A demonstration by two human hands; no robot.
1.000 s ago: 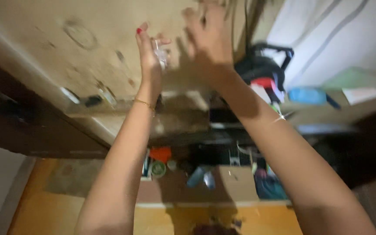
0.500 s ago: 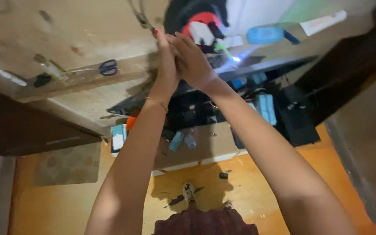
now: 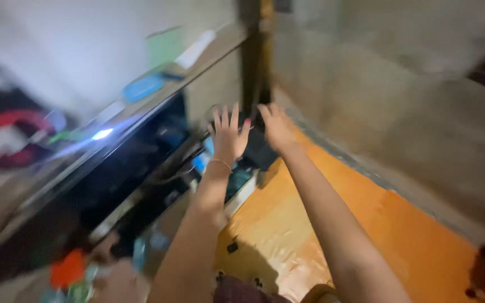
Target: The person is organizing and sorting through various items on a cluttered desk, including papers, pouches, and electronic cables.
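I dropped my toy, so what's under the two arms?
Orange floor lies under the left hand and right hand, plus one small dark bit. The arms hide some floor.

A long shelf [image 3: 209, 53] runs from the left edge toward the upper middle, bearing a blue flat case [image 3: 141, 88], a green sheet [image 3: 164, 46] and a white strip [image 3: 195, 49] near its far end. At its near left end sits a blurred red-and-black object [image 3: 7, 134]. An orange floor [image 3: 332, 224] fills the lower right, and an orange item [image 3: 67, 268] lies at the lower left corner.
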